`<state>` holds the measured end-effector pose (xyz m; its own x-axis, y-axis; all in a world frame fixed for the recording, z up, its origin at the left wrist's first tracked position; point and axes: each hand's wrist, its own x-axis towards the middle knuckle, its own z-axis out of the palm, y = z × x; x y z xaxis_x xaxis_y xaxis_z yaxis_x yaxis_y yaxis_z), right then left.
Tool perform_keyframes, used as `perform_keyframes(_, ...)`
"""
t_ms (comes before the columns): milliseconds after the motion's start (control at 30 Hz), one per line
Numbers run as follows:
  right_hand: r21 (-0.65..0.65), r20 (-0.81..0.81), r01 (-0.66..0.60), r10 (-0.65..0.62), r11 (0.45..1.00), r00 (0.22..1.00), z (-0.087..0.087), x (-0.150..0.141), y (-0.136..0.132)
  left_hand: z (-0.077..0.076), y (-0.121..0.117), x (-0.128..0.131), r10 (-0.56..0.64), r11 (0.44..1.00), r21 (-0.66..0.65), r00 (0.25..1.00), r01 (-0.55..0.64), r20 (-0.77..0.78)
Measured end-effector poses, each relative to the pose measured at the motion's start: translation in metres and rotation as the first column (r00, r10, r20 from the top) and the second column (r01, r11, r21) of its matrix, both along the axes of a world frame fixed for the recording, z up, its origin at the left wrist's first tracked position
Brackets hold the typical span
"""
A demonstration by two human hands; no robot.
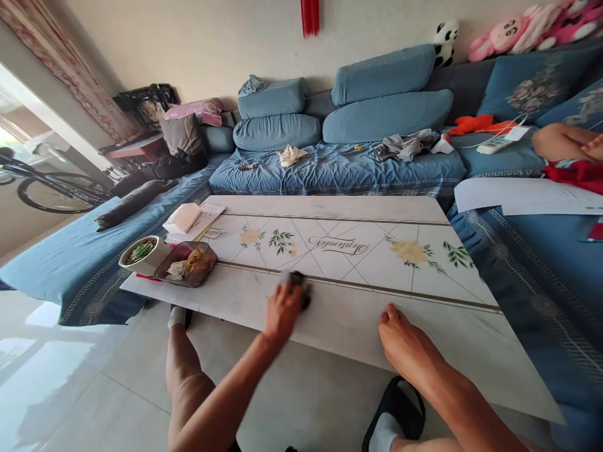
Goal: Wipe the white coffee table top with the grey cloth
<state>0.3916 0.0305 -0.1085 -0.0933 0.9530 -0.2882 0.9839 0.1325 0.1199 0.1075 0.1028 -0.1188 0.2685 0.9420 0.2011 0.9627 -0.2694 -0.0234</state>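
Observation:
On the near side of the long marble-patterned table (pixel 339 307), my left hand (pixel 281 307) is closed on a small dark wad (pixel 300 290). Motion blurs the wad, and its material cannot be made out. My right hand (pixel 398 329) rests farther right at the table's front part, its fingers curled together. Anything inside those fingers is hidden from view. Between the gold lines, a printed band (pixel 325 251) with yellow flowers and lettering runs along the tabletop.
At the table's left end are a clear plastic container (pixel 192 276) with scraps, a white pot (pixel 141 254) of green plants, a tissue pack (pixel 182 218) and papers (pixel 207 220). A blue-covered sofa (pixel 339 172) surrounds the table. Another person's bare limb (pixel 563 143) shows at right.

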Motion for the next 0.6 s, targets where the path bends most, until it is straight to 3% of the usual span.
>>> perform_keyframes(67,0.0,-0.026,0.015,-0.015,1.0,1.0,-0.005,0.003,-0.002,0.007,0.019,-0.022,0.184,0.983,0.012,0.983,-0.183,-0.024)
perform_keyframes(133,0.009,-0.054,0.013,-0.013,1.0,0.998,-0.01,0.005,-0.002,0.006,0.014,-0.014,0.231,0.973,0.014,0.973,-0.231,-0.012)
perform_keyframes(200,0.032,-0.083,0.005,-0.002,0.999,0.997,-0.014,0.007,-0.002,-0.001,-0.008,0.012,0.153,0.988,-0.008,0.988,-0.153,0.031)
perform_keyframes(267,0.057,-0.097,0.002,0.003,0.998,0.995,-0.016,0.007,-0.002,-0.008,-0.031,0.033,-0.028,0.999,-0.035,0.997,0.031,0.075)
perform_keyframes(333,0.071,-0.082,0.002,0.004,0.997,0.997,-0.015,0.006,-0.001,-0.009,-0.04,0.033,-0.237,0.969,-0.053,0.968,0.241,0.083)
perform_keyframes(400,0.072,-0.05,0.0,0.003,0.997,0.999,-0.011,0.004,-0.002,-0.002,-0.029,0.013,-0.293,0.953,-0.067,0.954,0.296,0.058)
perform_keyframes(500,0.07,-0.025,0.008,-0.006,0.998,1.0,-0.006,0.001,-0.003,0.014,0.002,-0.019,-0.038,0.997,-0.069,0.999,0.039,0.016)
perform_keyframes(567,0.074,-0.017,0.024,-0.023,0.997,1.0,-0.003,-0.002,-0.003,0.018,0.006,-0.016,0.085,0.993,-0.083,0.996,-0.083,0.016)
perform_keyframes(600,0.076,-0.008,0.027,-0.027,0.997,1.0,-0.001,-0.003,-0.003,0.016,0.001,-0.007,0.072,0.993,-0.1,0.997,-0.069,0.025)
